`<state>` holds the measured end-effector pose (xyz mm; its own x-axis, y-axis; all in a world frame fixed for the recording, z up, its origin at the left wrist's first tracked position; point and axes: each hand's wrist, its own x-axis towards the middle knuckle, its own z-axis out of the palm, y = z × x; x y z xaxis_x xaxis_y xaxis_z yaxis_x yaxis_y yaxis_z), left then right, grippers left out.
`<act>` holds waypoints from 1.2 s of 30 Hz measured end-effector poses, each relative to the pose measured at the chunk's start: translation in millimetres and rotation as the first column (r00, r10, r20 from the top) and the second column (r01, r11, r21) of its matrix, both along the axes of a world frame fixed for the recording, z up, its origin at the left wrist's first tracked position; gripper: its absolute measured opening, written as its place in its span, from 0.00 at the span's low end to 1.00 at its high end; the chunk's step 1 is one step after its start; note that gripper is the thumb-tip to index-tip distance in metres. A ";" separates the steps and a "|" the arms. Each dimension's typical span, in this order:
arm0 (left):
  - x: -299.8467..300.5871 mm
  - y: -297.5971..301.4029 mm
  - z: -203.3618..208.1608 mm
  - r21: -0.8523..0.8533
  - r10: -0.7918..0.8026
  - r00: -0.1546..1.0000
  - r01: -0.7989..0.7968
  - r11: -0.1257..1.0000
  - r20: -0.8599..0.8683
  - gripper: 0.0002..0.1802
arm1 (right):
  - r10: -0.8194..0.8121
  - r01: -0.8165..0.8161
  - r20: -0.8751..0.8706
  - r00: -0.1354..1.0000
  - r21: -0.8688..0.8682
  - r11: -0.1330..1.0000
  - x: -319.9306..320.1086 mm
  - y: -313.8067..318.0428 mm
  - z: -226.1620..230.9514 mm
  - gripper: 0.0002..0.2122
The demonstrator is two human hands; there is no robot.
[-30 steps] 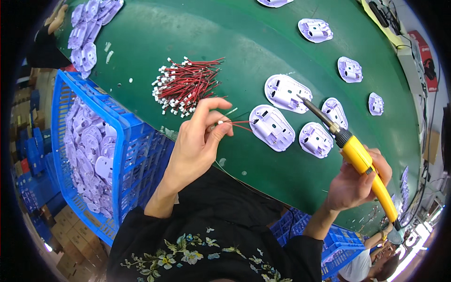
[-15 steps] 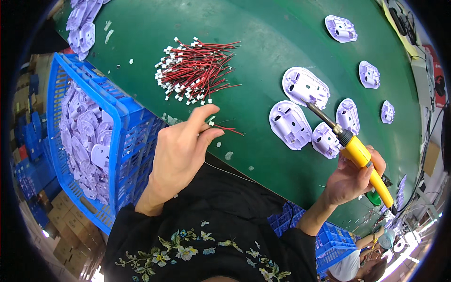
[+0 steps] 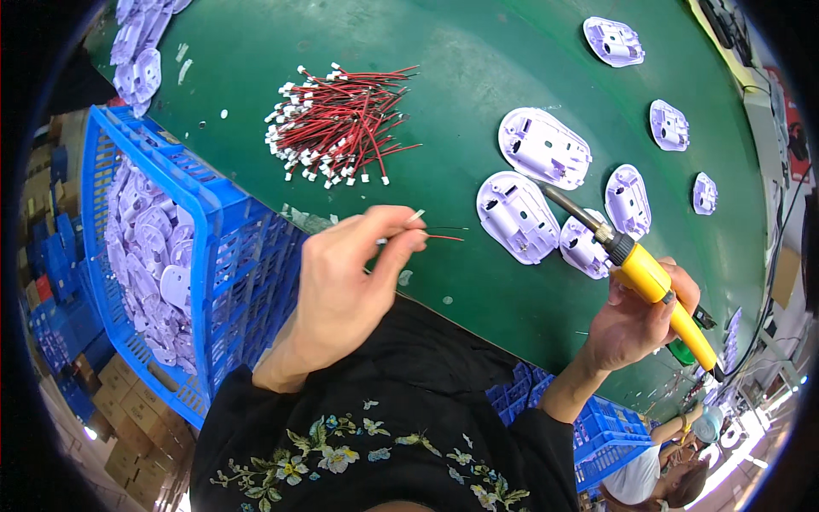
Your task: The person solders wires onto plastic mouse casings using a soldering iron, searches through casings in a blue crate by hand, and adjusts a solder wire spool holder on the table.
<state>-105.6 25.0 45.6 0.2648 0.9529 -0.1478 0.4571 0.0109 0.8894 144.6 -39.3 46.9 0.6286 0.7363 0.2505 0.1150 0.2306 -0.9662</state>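
My left hand [image 3: 350, 277] pinches a short red wire [image 3: 437, 235] with a white connector between thumb and fingers, above the near edge of the green table [image 3: 281, 51]. My right hand [image 3: 636, 320] grips a soldering iron with a yellow handle [image 3: 661, 294]; its metal tip points toward a pale purple plastic shell [image 3: 514, 216]. Two more purple shells [image 3: 543, 147] [image 3: 582, 247] lie close by. A pile of red wires with white connectors [image 3: 341, 124] rests on the table beyond my left hand.
A blue plastic crate [image 3: 192, 256] filled with purple shells stands at my left. Further shells [image 3: 612, 41] [image 3: 669, 125] lie scattered to the far right, and more [image 3: 136, 51] at the far left. Another person [image 3: 657, 478] is at the lower right, beside blue crates [image 3: 597, 435].
My left hand has drawn back toward me with the wire. The view has shifted, so the table items sit lower in the picture. The soldering iron stays by the shells.
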 end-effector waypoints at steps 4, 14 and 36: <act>17.0 0.5 -10.0 0.082 -0.088 0.981 0.104 0.991 -0.175 0.08 | 0.041 -0.042 -0.019 0.999 -0.059 0.997 3.7 -0.9 -4.4 0.17; 34.4 3.4 -21.1 0.063 0.083 0.996 -0.083 0.995 -0.007 0.02 | 0.093 -0.095 -0.040 0.995 -0.070 0.993 4.5 0.8 -9.5 0.16; 37.9 5.2 -27.6 0.099 0.120 0.992 -0.122 0.988 0.026 0.03 | 0.155 -0.156 -0.021 0.988 -0.204 0.966 6.5 -2.0 -14.9 0.15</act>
<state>-67.7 30.2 18.0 0.1489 0.9878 -0.0455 0.4400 -0.0250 0.8976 151.1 -41.3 32.0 0.5029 0.8605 0.0819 0.0885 0.0431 -0.9951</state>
